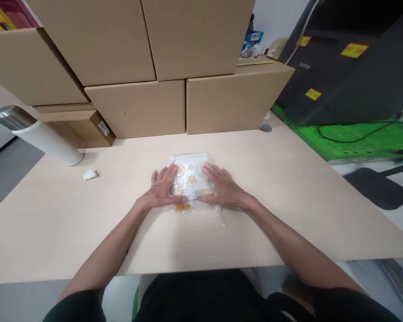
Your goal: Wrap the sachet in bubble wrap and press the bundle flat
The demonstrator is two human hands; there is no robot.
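The left hand [161,188] lay flat on the table, palm down and fingers spread, its fingertips pointing away from the body and its thumb side resting on the left edge of a clear plastic bag [191,181]. The right hand [221,185] mirrored it on the other side, also open and pressed flat, with its thumb reaching across the bag's lower right part. Neither hand was closed around anything; both seemed to be pinning or smoothing the bag against the surface, which, as a judgement, would explain why it sat so flat and square between them. The bag lay directly between the two hands, touching both, its far end sticking out beyond the fingertips and its near edge trailing a little towards the body. Inside it showed several pale round pieces [190,180] and something orange [182,206] near the lower left corner, though what they were could not be told. All of this rested on a light wooden table [289,201], roughly at its middle. Well to the left stood a white tumbler with a metal lid [40,136], tilted in the view, and near it lay a small crumpled white scrap [90,175]. Along the back edge stood stacked cardboard boxes [137,107], and to the right a black machine [349,62] sat above a green surface [366,138].
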